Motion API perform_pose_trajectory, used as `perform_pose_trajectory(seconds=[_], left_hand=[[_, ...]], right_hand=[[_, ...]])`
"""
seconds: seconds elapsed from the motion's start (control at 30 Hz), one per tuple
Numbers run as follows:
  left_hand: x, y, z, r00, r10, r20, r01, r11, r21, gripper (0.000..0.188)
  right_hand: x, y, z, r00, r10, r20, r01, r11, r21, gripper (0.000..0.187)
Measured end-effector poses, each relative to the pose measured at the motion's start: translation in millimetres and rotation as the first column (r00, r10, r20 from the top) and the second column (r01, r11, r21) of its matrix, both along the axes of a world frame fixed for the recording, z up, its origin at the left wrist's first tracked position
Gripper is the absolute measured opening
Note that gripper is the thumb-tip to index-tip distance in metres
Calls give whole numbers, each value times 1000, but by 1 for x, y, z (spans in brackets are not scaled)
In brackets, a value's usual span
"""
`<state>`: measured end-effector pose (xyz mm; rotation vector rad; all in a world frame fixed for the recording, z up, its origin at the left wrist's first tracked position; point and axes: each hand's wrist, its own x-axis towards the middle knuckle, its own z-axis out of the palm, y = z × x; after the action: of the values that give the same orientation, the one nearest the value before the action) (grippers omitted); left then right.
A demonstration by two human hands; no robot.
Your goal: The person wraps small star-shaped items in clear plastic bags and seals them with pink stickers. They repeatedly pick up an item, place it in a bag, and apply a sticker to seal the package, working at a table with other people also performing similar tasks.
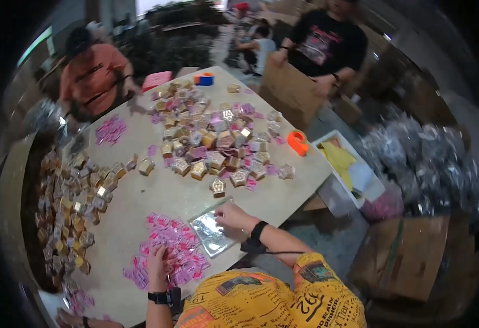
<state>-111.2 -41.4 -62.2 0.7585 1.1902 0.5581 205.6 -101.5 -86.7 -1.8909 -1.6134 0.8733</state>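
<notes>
My left hand (158,263) rests at the near edge of a heap of small pink packets (176,240), its fingers partly spread among them. To its right lies a flat, shiny stack of clear plastic sheets or bags (209,235). Over the far side of this stack is my right hand (233,217), fingers drawn together in a pinch. Whatever is between those fingertips is too small to tell. Both wrists wear dark bands.
Gold five-sided boxes (198,169) lie mid-table among pink packets; more boxes (86,218) line the left side. An orange tape dispenser (298,143) sits at the right edge, near a white bin (381,188). Two people stand across the table (125,186), one holding cardboard (288,90).
</notes>
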Motion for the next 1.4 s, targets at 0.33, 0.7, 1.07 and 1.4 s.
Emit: perform_pose_trajectory(seconds=[0.33, 0.7, 1.07, 1.4], left_hand=[[51, 8, 3, 959, -276, -63, 282, 953, 114, 24], [85, 0, 11, 941, -303, -148, 315, 947, 68, 26], [119, -16, 18, 915, -355, -191, 372, 926, 62, 24], [120, -33, 35, 907, -301, -294, 328, 944, 45, 26]], right_hand=[[299, -56, 153, 505, -862, -50, 774, 427, 468, 67], [373, -135, 190, 218, -963, -159, 966, 190, 176, 79], [414, -131, 206, 312, -936, -160, 932, 335, -138, 77], [564, -129, 209, 563, -821, -95, 826, 560, 62, 39]])
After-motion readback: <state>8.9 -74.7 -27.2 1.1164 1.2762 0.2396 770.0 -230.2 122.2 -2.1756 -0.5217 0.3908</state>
